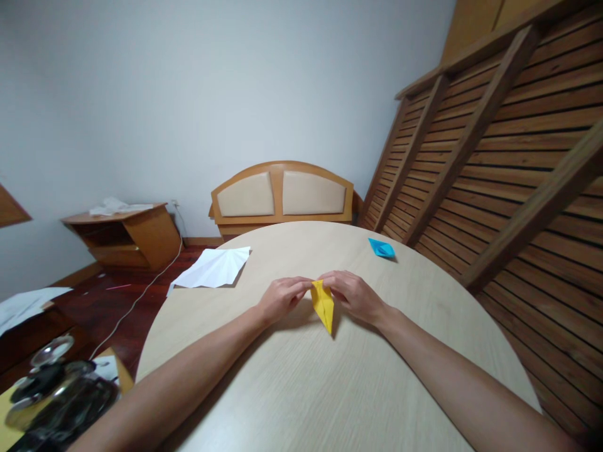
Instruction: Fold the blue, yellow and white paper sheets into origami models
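A folded piece of yellow paper (323, 306), narrowing to a point toward me, is held between my two hands over the middle of the table. My left hand (286, 297) pinches its upper left corner with closed fingers. On the other side, my right hand (354, 294) grips the upper right edge, fingers also closed. Some fingertips are hidden behind the paper. Farther back to the right lies a small blue folded paper boat (382, 248), apart from both hands.
White creased paper (211, 267) lies at the left rim of the round table (301, 389). Beyond the table stand a headboard (281, 165) and, at left, a wooden cabinet (136, 242). A slatted wooden frame (494, 163) leans along the right. Glassware (61, 389) sits at lower left.
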A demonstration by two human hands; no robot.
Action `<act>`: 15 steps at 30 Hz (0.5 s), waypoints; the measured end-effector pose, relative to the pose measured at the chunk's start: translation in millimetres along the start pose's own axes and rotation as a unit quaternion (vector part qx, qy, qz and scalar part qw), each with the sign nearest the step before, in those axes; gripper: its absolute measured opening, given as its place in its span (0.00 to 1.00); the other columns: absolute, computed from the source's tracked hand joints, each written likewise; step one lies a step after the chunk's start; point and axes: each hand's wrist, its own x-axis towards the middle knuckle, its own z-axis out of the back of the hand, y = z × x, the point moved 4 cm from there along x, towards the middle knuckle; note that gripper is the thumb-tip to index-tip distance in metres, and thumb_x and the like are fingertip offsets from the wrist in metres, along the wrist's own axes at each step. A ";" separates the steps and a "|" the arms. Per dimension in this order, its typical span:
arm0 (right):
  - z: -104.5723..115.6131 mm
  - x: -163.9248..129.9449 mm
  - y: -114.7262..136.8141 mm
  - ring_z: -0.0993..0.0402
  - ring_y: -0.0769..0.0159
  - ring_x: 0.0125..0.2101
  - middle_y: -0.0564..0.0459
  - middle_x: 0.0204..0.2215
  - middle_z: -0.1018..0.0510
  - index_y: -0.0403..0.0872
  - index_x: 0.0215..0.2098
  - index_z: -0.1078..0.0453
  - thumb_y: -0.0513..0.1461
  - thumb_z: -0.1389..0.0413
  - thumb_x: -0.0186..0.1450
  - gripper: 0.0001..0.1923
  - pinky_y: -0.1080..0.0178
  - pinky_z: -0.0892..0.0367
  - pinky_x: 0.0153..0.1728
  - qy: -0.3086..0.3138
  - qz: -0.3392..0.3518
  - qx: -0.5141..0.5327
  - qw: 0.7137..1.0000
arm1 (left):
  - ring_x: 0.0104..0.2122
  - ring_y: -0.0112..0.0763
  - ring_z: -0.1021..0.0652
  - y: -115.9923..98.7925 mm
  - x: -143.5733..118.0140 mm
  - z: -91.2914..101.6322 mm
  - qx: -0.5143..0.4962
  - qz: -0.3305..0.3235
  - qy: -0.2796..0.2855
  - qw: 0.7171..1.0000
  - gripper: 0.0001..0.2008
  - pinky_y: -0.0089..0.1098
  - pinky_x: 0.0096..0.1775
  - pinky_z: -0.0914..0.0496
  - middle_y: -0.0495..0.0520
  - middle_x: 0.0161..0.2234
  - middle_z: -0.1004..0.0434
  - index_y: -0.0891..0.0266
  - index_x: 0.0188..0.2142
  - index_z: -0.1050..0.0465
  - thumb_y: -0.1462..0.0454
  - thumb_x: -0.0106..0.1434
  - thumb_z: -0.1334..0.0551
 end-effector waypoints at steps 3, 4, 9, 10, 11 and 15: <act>0.1 0.9 2.0 0.24 0.61 0.43 0.49 0.43 0.21 0.50 0.44 0.32 0.30 0.50 0.67 0.12 0.57 0.30 0.44 0.007 0.002 -0.018 1.000 | 0.39 0.29 0.18 -1.1 0.7 1.2 0.006 -0.005 0.008 1.000 0.15 0.28 0.39 0.24 0.55 0.43 0.18 0.60 0.44 0.25 0.73 0.66 0.48; 0.3 1.1 2.7 0.24 0.61 0.43 0.48 0.43 0.21 0.50 0.44 0.32 0.29 0.50 0.67 0.12 0.56 0.30 0.44 0.007 0.002 -0.025 1.000 | 0.38 0.29 0.18 -1.7 1.1 1.7 0.006 -0.006 0.010 1.000 0.15 0.28 0.39 0.24 0.55 0.43 0.18 0.60 0.42 0.25 0.74 0.66 0.48; 1.8 2.1 7.8 0.25 0.59 0.45 0.47 0.44 0.21 0.48 0.44 0.32 0.29 0.51 0.65 0.12 0.54 0.30 0.46 0.003 -0.004 -0.031 0.999 | 0.38 0.31 0.18 -7.0 3.8 6.5 -0.001 0.010 0.005 1.000 0.12 0.30 0.40 0.24 0.56 0.43 0.18 0.61 0.41 0.26 0.72 0.62 0.45; 1.9 2.4 9.1 0.25 0.58 0.45 0.46 0.44 0.21 0.48 0.44 0.32 0.30 0.50 0.65 0.12 0.54 0.30 0.46 0.003 -0.003 -0.034 0.999 | 0.38 0.32 0.18 -8.2 4.3 7.1 -0.001 0.015 0.005 1.000 0.11 0.31 0.40 0.24 0.56 0.43 0.18 0.61 0.41 0.27 0.71 0.61 0.44; 1.9 2.7 10.3 0.25 0.58 0.45 0.46 0.44 0.21 0.47 0.44 0.32 0.31 0.49 0.65 0.11 0.54 0.30 0.46 0.003 0.000 -0.040 0.999 | 0.39 0.32 0.18 -9.1 4.7 7.5 -0.001 0.020 0.006 1.000 0.10 0.31 0.41 0.24 0.56 0.43 0.18 0.61 0.41 0.27 0.70 0.62 0.44; -0.5 3.6 12.6 0.24 0.59 0.43 0.46 0.43 0.21 0.48 0.45 0.32 0.33 0.47 0.67 0.09 0.56 0.31 0.44 0.008 0.022 -0.072 0.997 | 0.35 0.32 0.17 -8.7 4.4 5.7 0.014 0.053 0.001 0.998 0.05 0.30 0.38 0.24 0.55 0.39 0.17 0.61 0.39 0.29 0.66 0.65 0.42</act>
